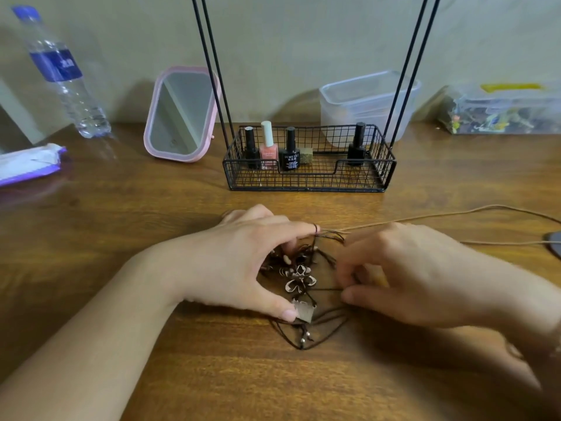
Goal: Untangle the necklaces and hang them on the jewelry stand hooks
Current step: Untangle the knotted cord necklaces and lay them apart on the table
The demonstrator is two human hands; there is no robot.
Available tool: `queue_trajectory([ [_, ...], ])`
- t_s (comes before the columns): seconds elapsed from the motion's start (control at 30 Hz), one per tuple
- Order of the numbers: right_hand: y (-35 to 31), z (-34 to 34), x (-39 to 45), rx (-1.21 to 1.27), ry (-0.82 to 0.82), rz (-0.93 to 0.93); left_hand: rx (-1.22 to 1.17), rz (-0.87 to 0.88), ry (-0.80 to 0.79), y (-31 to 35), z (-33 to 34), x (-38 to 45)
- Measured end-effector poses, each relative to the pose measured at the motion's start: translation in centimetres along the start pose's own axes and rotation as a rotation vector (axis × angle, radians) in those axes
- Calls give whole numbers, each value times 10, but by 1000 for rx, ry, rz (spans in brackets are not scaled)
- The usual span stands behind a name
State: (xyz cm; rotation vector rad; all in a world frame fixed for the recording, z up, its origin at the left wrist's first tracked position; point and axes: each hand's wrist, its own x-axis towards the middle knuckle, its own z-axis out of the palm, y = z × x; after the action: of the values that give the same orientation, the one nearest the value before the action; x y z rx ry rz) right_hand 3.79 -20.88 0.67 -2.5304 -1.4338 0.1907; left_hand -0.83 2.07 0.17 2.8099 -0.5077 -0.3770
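Note:
A tangle of dark brown cord necklaces (299, 278) with pale shell-like beads and a flat grey pendant lies on the wooden table between my hands. My left hand (243, 262) curls over its left side, a cord looped round the index fingertip and the thumb touching the grey pendant. My right hand (403, 275) pinches thin cords at the tangle's right side. A light tan cord (455, 213) runs off to the right. The black wire jewelry stand (309, 174) is behind, its rods rising out of view; its hooks are not visible.
The stand's basket holds several nail polish bottles (268, 145). A pink-framed mirror (182, 117) leans at the back left, beside a water bottle (65, 77) and a tissue pack (28, 164). A clear plastic tub (364, 101) and a bag (501, 110) sit at the back right.

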Motion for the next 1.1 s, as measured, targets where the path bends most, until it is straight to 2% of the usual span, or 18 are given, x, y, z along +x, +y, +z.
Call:
queue_trajectory([
  [0.1,4,-20,-12,308,-113,-69,-6,-35,3,3,1,3],
  [0.17,5,-19,-11,365,-76,-76,-43,-45,10,4,1,1],
  [0.23,3,-9,-4,325,84,-26,-98,-48,14,4,-1,-2],
  [0.3,4,5,7,152,229,80,-149,-43,23,2,-4,-8],
  [0.37,1,15,14,45,256,144,-220,-8,73,-1,-9,-12],
  [0.43,-2,22,18,69,254,136,-282,48,225,-1,-12,-12],
  [0.53,-7,27,21,63,280,118,-371,201,613,1,-12,-6],
  [0.63,-9,29,22,113,355,125,-493,261,785,2,-8,0],
  [0.83,-12,29,24,359,534,66,-677,257,870,7,-7,6],
  [0.93,-13,30,27,399,587,59,-787,289,931,11,-9,6],
  [1.1,-9,34,33,494,607,37,-865,345,873,17,-5,8],
])
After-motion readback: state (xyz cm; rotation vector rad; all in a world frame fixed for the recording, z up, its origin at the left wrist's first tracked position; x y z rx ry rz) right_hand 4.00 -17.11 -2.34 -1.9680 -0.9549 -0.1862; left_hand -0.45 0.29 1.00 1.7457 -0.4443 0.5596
